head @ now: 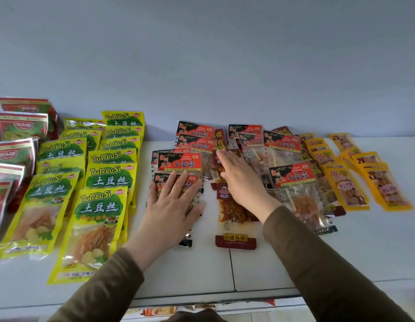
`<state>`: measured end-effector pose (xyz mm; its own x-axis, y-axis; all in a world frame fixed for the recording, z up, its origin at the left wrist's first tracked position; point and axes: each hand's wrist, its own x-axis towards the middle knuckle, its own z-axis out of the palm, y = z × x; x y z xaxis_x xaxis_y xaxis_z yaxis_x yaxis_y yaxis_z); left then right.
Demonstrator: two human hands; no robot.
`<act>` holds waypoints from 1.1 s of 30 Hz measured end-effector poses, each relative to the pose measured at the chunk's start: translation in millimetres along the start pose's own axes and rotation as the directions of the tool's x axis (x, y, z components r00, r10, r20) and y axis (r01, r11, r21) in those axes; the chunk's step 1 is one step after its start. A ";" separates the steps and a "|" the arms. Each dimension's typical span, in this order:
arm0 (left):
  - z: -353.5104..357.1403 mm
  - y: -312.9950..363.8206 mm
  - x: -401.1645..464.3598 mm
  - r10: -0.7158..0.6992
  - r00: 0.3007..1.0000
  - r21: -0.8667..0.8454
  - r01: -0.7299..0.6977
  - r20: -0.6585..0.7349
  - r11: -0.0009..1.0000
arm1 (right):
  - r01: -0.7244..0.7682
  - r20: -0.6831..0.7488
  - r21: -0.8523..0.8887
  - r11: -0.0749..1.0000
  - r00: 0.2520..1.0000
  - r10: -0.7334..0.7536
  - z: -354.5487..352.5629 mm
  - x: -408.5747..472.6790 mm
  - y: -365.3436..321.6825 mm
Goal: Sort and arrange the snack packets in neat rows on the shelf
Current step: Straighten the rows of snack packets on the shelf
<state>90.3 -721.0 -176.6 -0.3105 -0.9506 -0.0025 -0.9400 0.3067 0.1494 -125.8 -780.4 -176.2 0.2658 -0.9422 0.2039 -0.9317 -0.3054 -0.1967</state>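
**Both hands flat on packets at mid-shelf**

Stretched across the whole view: white shelf (341,252), backed by a pale wall (225,54), with a seam down its middle near the front edge. Bare surface open along the front, widest at front right, plus a narrow strip between the yellow-green rows and the red-and-black ones.

Ranged at far left, partly cut by the frame: red-and-green packets (18,126), overlapped front to back. Just beside them, two overlapped rows of yellow-green packets (102,182), the nearest reaching close to the front edge. At far right, orange-yellow packets (348,182) fanned loosely and angled, well clear of the shelf's right end. In the middle, red-and-black labelled packets (195,142), stacked fairly straight on the left, jumbled and tilted on the right around one skewed packet (294,182). Between those two groups, a row of dark red packets (232,212), the nearest with its lower end toward the seam.

Left hand (171,205) spread wide, palm down, pressed flat on the front packets of the left red-and-black stack, fingers pointed toward the wall; nothing gripped. Right hand (239,180) likewise flat and unclenched, fingers together, laid over the dark red row, fingertips touching its rear packets, wrist passing beside the skewed packet. Both forearms in brown sleeves (318,263).
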 end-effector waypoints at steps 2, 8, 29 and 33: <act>-0.9 1.2 -0.4 -0.007 1.000 0.000 0.007 0.006 1.000 | -0.031 -0.004 -0.018 0.999 1.000 0.031 -6.6 -0.1 -1.8; 1.8 0.1 -0.7 0.010 1.000 -0.003 -0.010 -0.009 1.000 | -0.240 0.040 0.664 0.708 0.957 0.287 -38.9 -10.4 -66.0; 2.6 -0.2 1.5 0.016 1.000 0.006 -0.016 0.001 1.000 | -0.517 0.423 0.853 0.072 0.765 0.485 -25.4 44.6 -100.8; 0.6 -0.1 1.0 0.021 1.000 0.020 -0.021 0.011 1.000 | -0.472 0.331 0.872 0.129 0.763 0.555 0.5 61.2 -108.5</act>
<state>89.9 -721.9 -177.2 -0.3317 -0.9433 -0.0101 -0.9358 0.3277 0.1301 -8.3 -805.0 -142.9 -0.2322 -0.9343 -0.2706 -0.0296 0.2848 -0.9581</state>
